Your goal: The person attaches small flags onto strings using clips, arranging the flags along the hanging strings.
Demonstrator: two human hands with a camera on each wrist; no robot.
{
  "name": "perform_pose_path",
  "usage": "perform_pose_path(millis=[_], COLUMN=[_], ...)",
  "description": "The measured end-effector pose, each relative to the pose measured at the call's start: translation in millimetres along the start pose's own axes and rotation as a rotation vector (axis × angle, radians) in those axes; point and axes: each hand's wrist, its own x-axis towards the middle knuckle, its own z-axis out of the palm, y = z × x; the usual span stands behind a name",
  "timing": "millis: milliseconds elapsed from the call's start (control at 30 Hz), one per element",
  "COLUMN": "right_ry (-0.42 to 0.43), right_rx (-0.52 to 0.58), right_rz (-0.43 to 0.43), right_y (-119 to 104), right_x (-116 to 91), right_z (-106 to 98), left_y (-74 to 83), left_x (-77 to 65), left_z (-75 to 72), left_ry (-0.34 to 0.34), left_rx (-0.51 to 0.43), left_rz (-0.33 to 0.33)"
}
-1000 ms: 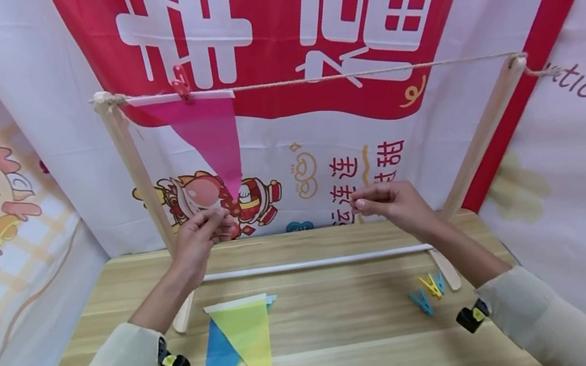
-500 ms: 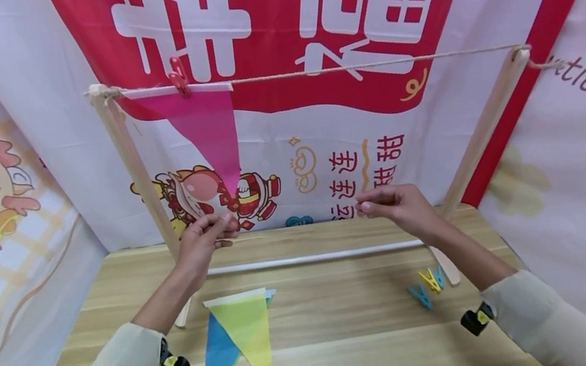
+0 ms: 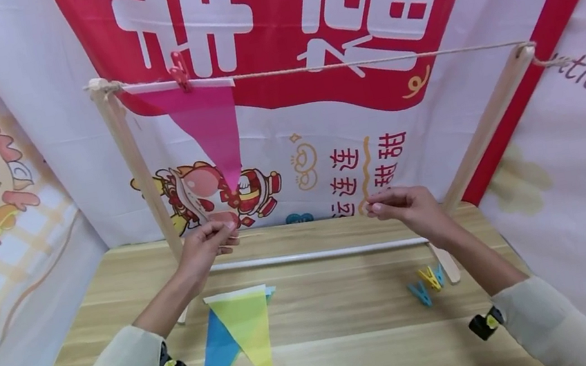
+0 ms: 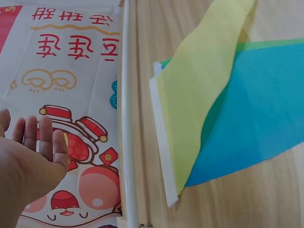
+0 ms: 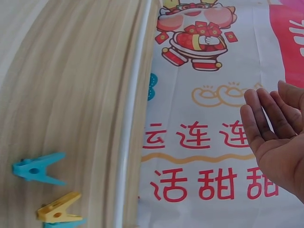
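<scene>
Nearest, on the left of the wooden table (image 3: pixel 354 362), a yellow pennant (image 3: pixel 246 325) lies across a blue pennant (image 3: pixel 214 357), its white top band turned to the far side; a green edge shows beneath the blue one, perhaps a further pennant. On the right lie a blue clothespin (image 3: pixel 421 295) and, just beside it, a yellow clothespin (image 3: pixel 429 278) with a second blue clothespin (image 3: pixel 440 275) close against it.

Farther back a white rod (image 3: pixel 320 255) runs across near the table's far edge. The left hand (image 3: pixel 206 245) and right hand (image 3: pixel 412 211) hang raised in this region, well apart, fingers loosely bent with narrow gaps to the thumbs; both hold nothing.

Beyond them, a pink pennant (image 3: pixel 218 124) hangs point down at the left of the twine (image 3: pixel 343 65), held by a red clip (image 3: pixel 181 75). The twine spans from the left post (image 3: pixel 131 152) to the right post (image 3: pixel 493 115), bare right of the pink.

I judge this a pause between flags, one up and the others waiting. Continuing would call for lowering the left hand to lift the yellow pennant alone by its band, and the right to pinch up a clothespin.
</scene>
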Motion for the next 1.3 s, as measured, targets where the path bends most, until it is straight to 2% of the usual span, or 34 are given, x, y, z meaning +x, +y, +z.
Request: perform_pose_path(millis=[300, 733, 867, 1033, 1300], right_ry=[-0.022, -0.038, -0.029, -0.012, -0.031], right_rx=[0.007, 0.011, 0.027, 0.001, -0.058], right_rz=[0.065, 0.084, 0.083, 0.109, 0.127], right_y=[13, 33, 39, 47, 57], right_x=[-11, -21, -26, -33, -40], right_z=[0, -2, -2, -1, -5], left_y=[-8.1, -19.1, -22.3, -27.4, -34.2], left_x=[-7.2, -12.1, -12.3, -13.3, -16.4], left_z=[-3.7, -10.0, -10.0, -11.2, -12.9], left_ry=[-0.017, -0.023, -0.027, -0.032, -0.032], left_rx=[0.014, 0.061, 0.080, 0.110, 0.133], left_rz=[-0.034, -0.092, -0.090, -0.108, -0.131])
